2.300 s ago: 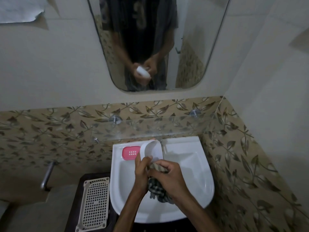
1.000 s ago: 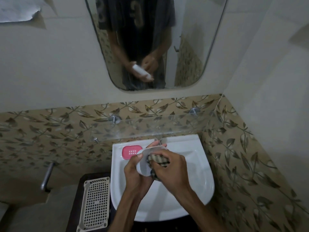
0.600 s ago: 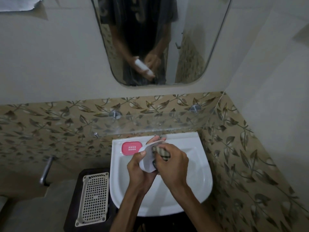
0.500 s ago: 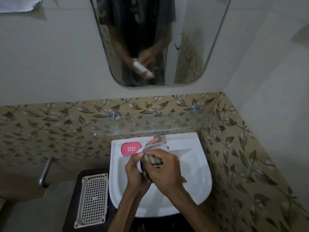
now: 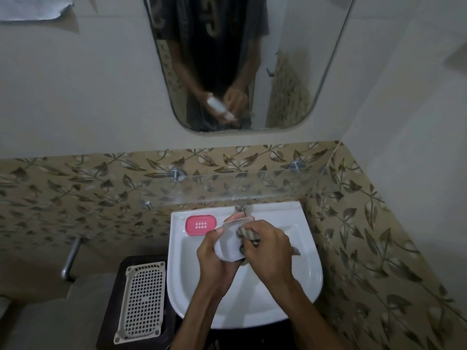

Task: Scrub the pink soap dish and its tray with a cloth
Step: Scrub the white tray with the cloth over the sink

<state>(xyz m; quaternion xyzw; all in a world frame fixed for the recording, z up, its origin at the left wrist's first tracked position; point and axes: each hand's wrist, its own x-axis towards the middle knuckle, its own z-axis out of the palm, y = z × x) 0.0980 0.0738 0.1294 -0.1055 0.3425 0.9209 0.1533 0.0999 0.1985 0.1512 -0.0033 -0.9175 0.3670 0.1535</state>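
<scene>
Over the sink (image 5: 303, 286): left hand (image 5: 214, 258) gripping white tray (image 5: 227, 246), now tilted flatter than a moment ago; right hand (image 5: 267, 248) pressing bunched cloth (image 5: 249, 234) into it, mid-scrub. Pink dish (image 5: 201, 225) waiting at ten o'clock on the rim, probably next.

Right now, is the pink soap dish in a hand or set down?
Set down. The pink soap dish lies flat on the sink ledge, untouched; the left hand holds the white tray instead.

Pink dish (image 5: 200, 225) on sink rim (image 5: 177, 218)
</scene>
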